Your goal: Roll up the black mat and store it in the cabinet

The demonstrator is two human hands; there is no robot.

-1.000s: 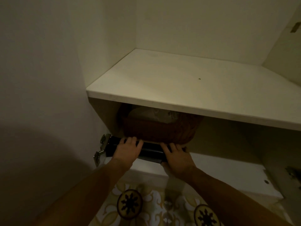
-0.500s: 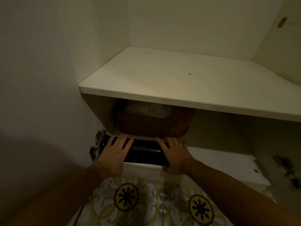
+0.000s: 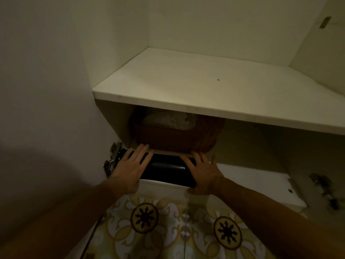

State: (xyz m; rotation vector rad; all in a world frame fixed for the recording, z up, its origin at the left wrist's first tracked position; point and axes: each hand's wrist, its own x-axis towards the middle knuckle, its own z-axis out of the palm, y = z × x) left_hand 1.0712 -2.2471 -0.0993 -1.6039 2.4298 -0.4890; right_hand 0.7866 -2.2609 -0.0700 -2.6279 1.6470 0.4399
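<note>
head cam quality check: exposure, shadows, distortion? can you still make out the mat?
Head view: dim, warm-tinted, underexposed; heavy shadow on the left wall and under the upper shelf, so the brown basket reads murky. Wide-angle bends the shelf edges. The rolled black mat shows a faint sheen between left hand and right hand; right-side hinge is blurred.

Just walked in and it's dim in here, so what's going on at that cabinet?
A person is putting a rolled black mat on the lower shelf of an open cabinet. The left hand lies flat over the roll's left end and the right hand over its right end, fingers extended rather than wrapped around it. The roll lies along the shelf's front edge, in front of a brown woven basket. The upper shelf is above.
</note>
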